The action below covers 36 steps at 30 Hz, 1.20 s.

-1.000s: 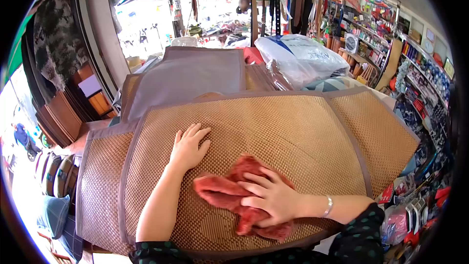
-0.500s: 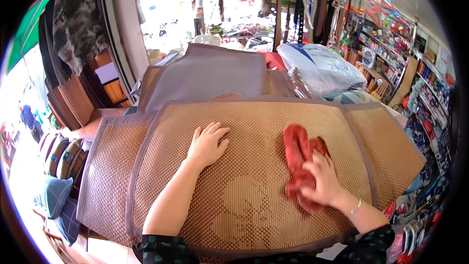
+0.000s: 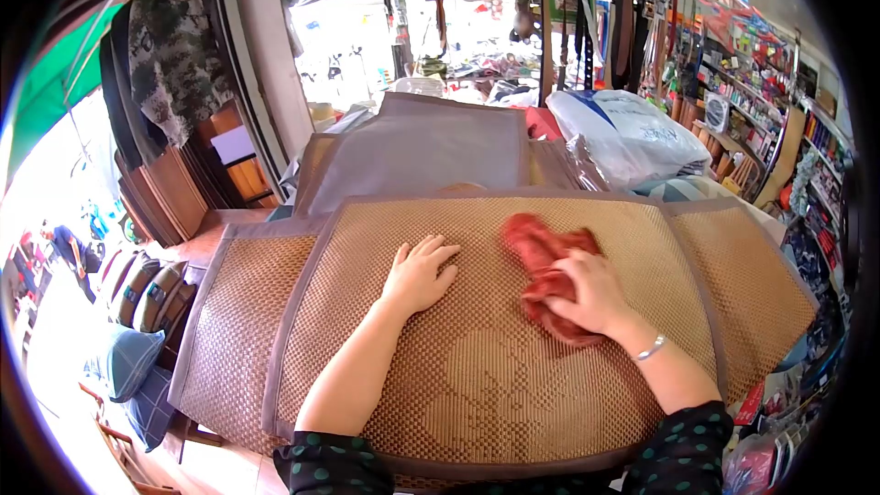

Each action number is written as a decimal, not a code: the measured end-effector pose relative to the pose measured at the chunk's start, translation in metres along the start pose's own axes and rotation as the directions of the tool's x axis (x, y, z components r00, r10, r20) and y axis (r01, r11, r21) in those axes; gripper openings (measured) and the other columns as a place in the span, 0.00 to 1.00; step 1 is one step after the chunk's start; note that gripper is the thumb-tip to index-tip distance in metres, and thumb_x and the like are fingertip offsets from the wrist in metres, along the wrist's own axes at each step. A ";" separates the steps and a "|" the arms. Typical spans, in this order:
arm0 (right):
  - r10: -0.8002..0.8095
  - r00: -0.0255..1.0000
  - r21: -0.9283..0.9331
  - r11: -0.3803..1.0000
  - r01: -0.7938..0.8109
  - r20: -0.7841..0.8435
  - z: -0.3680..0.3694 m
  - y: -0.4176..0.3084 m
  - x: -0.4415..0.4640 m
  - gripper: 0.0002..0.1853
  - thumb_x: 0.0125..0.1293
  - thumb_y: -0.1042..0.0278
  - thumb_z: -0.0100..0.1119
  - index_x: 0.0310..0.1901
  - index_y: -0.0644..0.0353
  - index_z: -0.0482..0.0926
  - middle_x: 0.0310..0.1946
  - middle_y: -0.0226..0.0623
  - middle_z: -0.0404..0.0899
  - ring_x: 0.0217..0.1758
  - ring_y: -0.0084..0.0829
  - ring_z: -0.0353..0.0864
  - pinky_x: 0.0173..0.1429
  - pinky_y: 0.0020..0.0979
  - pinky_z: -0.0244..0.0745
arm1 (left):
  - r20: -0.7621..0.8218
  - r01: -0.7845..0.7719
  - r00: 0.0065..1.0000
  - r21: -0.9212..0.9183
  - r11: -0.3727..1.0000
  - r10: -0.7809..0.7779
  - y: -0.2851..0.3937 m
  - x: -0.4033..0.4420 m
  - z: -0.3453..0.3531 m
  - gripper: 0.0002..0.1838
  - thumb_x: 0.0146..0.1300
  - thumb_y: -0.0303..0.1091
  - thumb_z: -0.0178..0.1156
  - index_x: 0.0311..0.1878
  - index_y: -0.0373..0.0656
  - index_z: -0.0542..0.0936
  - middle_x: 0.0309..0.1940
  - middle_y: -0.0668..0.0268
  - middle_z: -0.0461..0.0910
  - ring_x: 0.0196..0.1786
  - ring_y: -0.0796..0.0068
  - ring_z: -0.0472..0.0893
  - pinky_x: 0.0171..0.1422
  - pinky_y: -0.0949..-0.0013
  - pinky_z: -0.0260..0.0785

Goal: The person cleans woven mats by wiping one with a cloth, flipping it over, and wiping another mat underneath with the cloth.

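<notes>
A woven tan mat (image 3: 367, 247) with a grey-brown border lies across the surface before me, its side panels at left and right. My left hand (image 3: 421, 277) rests flat on the left-centre of the mat, fingers spread and holding nothing. Right of centre, my right hand (image 3: 588, 293) grips a crumpled red cloth (image 3: 532, 243), which lies against the weave. A silver bracelet (image 3: 651, 347) circles the right wrist. Pale rounded shapes (image 3: 481, 367) show in the mat's pattern near its front.
Behind the mat lie a grey sheet (image 3: 422, 151) and a white plastic-wrapped package (image 3: 632, 133). Blue cushions (image 3: 128, 362) sit at the left. Stocked shelves (image 3: 742, 110) line the right. A person (image 3: 71, 252) is far off at the left.
The right hand and red cloth moved right and away from me over the mat, then slightly back left relative to it. My left hand keeps its place on the mat. The view has shifted.
</notes>
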State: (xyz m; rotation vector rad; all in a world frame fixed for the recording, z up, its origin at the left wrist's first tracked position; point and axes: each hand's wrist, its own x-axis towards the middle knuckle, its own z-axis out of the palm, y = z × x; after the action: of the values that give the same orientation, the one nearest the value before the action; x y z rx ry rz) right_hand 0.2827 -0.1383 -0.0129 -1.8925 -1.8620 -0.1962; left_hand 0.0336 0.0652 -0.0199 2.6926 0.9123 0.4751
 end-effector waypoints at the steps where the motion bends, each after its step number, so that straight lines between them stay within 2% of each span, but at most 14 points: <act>1: 0.057 0.998 -0.087 0.994 -0.060 -0.042 -0.005 0.009 -0.014 0.31 0.56 0.45 0.66 0.57 0.54 0.75 0.61 0.52 0.71 0.66 0.52 0.68 0.71 0.53 0.57 | 0.021 0.003 1.000 0.002 1.000 -0.003 0.000 -0.001 0.000 0.26 0.72 0.46 0.51 0.70 0.52 0.72 0.75 0.61 0.64 0.80 0.61 0.57 0.83 0.45 0.42; 4: 0.095 0.995 -0.086 0.992 -0.095 -0.003 -0.018 0.012 -0.065 0.34 0.53 0.44 0.67 0.58 0.54 0.71 0.65 0.55 0.65 0.69 0.60 0.64 0.73 0.61 0.52 | 0.018 0.002 1.000 -0.007 1.000 -0.002 0.001 0.000 0.002 0.26 0.72 0.46 0.50 0.70 0.51 0.72 0.74 0.60 0.65 0.80 0.61 0.57 0.83 0.45 0.41; 7: -0.133 0.988 -0.031 0.990 0.136 0.077 -0.029 -0.028 -0.095 0.37 0.47 0.38 0.69 0.56 0.50 0.73 0.63 0.52 0.64 0.70 0.60 0.63 0.70 0.69 0.51 | -0.001 -0.010 1.000 -0.006 1.000 0.010 -0.004 0.001 0.004 0.26 0.71 0.46 0.51 0.70 0.51 0.72 0.74 0.59 0.65 0.80 0.60 0.57 0.83 0.45 0.42; 10: -0.348 0.915 0.086 0.937 0.338 0.203 -0.020 -0.070 -0.092 0.38 0.45 0.36 0.71 0.56 0.46 0.74 0.64 0.49 0.65 0.72 0.58 0.63 0.70 0.70 0.50 | -0.051 -0.039 0.998 -0.010 0.999 0.038 -0.001 0.001 0.008 0.25 0.68 0.44 0.55 0.68 0.51 0.74 0.73 0.58 0.66 0.78 0.57 0.60 0.81 0.43 0.45; 13: -0.487 0.863 0.197 0.866 0.459 0.133 -0.004 -0.087 -0.051 0.34 0.50 0.39 0.69 0.55 0.48 0.74 0.61 0.49 0.69 0.72 0.54 0.64 0.73 0.65 0.51 | -0.044 -0.033 0.998 -0.001 0.999 0.033 0.001 0.002 0.007 0.25 0.69 0.45 0.55 0.68 0.51 0.74 0.73 0.58 0.67 0.78 0.57 0.60 0.81 0.43 0.45; 16: -0.392 0.917 0.088 0.919 0.385 0.079 0.018 -0.066 -0.007 0.34 0.52 0.37 0.66 0.55 0.51 0.75 0.60 0.49 0.70 0.70 0.51 0.66 0.74 0.60 0.51 | -0.018 -0.025 1.000 -0.020 0.999 0.024 -0.003 0.002 0.006 0.25 0.69 0.45 0.54 0.68 0.52 0.74 0.73 0.59 0.66 0.79 0.59 0.59 0.82 0.44 0.45; 19: -0.103 0.994 0.057 0.993 0.102 0.020 0.011 -0.021 0.018 0.31 0.55 0.42 0.66 0.55 0.54 0.77 0.57 0.50 0.74 0.65 0.50 0.71 0.73 0.49 0.58 | -0.016 -0.018 1.000 -0.009 1.000 0.018 -0.001 -0.002 0.002 0.25 0.69 0.45 0.53 0.68 0.52 0.74 0.73 0.59 0.66 0.79 0.60 0.59 0.82 0.45 0.45; 20: 0.018 0.997 0.030 0.999 -0.020 0.068 -0.005 -0.012 0.017 0.30 0.56 0.44 0.66 0.56 0.54 0.76 0.58 0.50 0.73 0.65 0.51 0.71 0.72 0.50 0.59 | -0.002 -0.015 1.000 -0.017 1.000 0.015 0.000 -0.002 0.002 0.25 0.70 0.45 0.52 0.69 0.52 0.73 0.74 0.59 0.65 0.79 0.61 0.58 0.83 0.45 0.43; 23: 0.145 0.989 -0.078 0.986 -0.148 -0.041 -0.013 0.035 -0.024 0.30 0.57 0.48 0.65 0.58 0.55 0.73 0.63 0.54 0.70 0.65 0.55 0.68 0.72 0.51 0.58 | 0.029 -0.003 1.000 -0.021 1.000 0.004 -0.001 -0.001 0.001 0.26 0.71 0.46 0.52 0.70 0.53 0.72 0.75 0.59 0.63 0.80 0.60 0.56 0.83 0.46 0.41; 26: 0.132 0.991 -0.144 0.981 -0.132 -0.011 -0.027 0.028 -0.074 0.32 0.56 0.51 0.65 0.60 0.57 0.69 0.64 0.58 0.64 0.67 0.60 0.65 0.73 0.57 0.55 | 0.006 -0.003 1.000 -0.032 0.999 0.003 0.004 -0.001 0.002 0.25 0.71 0.45 0.52 0.70 0.52 0.72 0.75 0.58 0.64 0.80 0.59 0.56 0.83 0.46 0.41; 27: 0.043 0.999 -0.081 0.996 -0.043 0.001 -0.029 0.022 -0.090 0.34 0.53 0.47 0.66 0.58 0.56 0.69 0.63 0.56 0.64 0.69 0.60 0.63 0.72 0.63 0.52 | -0.001 -0.007 1.000 -0.025 1.000 0.007 0.004 -0.002 0.002 0.25 0.71 0.45 0.52 0.70 0.51 0.73 0.75 0.58 0.64 0.80 0.59 0.56 0.83 0.46 0.41; 31: -0.185 0.968 0.010 0.982 0.186 0.167 -0.031 -0.047 -0.103 0.39 0.46 0.39 0.71 0.58 0.49 0.72 0.62 0.53 0.64 0.72 0.60 0.61 0.71 0.70 0.48 | -0.012 -0.036 0.999 -0.020 0.999 0.036 0.002 0.000 0.008 0.25 0.70 0.45 0.52 0.69 0.51 0.73 0.74 0.58 0.65 0.79 0.58 0.58 0.83 0.45 0.43; 32: -0.274 0.947 0.061 0.962 0.268 0.167 -0.024 -0.055 -0.096 0.40 0.44 0.37 0.73 0.57 0.47 0.73 0.64 0.52 0.64 0.72 0.61 0.61 0.71 0.70 0.49 | -0.028 -0.037 0.999 -0.019 0.999 0.037 0.001 0.001 0.009 0.25 0.70 0.45 0.53 0.68 0.51 0.74 0.74 0.57 0.65 0.79 0.58 0.59 0.82 0.44 0.43; 36: -0.441 0.884 0.169 0.893 0.416 0.156 -0.003 -0.079 -0.037 0.35 0.50 0.38 0.70 0.56 0.48 0.73 0.62 0.52 0.67 0.72 0.56 0.63 0.73 0.66 0.50 | -0.046 -0.044 0.998 0.001 0.999 0.044 -0.004 0.005 0.012 0.25 0.68 0.44 0.55 0.67 0.52 0.75 0.73 0.57 0.67 0.77 0.57 0.61 0.81 0.43 0.46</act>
State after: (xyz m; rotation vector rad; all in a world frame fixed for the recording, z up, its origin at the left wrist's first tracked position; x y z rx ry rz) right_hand 0.2037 -0.1765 -0.0075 -1.4289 -2.3506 -0.0324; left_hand 0.0395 0.0692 -0.0306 2.7173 0.8672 0.5483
